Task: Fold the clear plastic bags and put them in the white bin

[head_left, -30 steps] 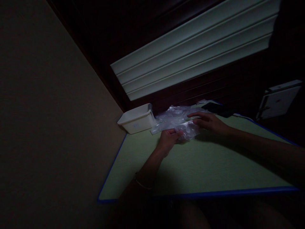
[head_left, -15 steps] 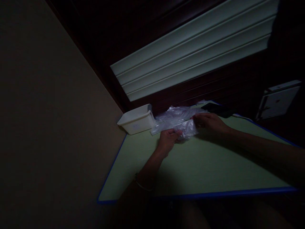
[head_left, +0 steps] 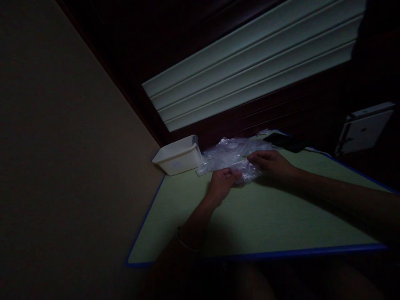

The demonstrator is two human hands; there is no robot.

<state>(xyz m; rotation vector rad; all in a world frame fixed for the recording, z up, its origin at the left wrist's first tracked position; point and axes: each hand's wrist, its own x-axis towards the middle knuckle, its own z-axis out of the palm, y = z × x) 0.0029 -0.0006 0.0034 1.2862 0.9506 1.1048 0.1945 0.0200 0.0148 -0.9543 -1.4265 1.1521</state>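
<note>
Plastic bags (head_left: 223,154): clear thin plastic film, crumpled, glossy, with bright highlights. Bin (head_left: 181,161): white, apparently plastic, smooth walls, low sheen. Tabletop (head_left: 265,216): pale green, matt, finely textured; blue edging (head_left: 290,253) smooth with slight sheen. Slatted panel (head_left: 250,66): pale, smooth, satin slats; material not determinable. Wall (head_left: 78,166): matt, slightly grainy.

Nothing is legible: faint marks on the white bin (head_left: 179,161) and white case (head_left: 364,132) are unreadable.

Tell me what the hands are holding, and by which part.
A clear plastic bag: the left hand pinches its near left edge, the right hand its right side.
</note>
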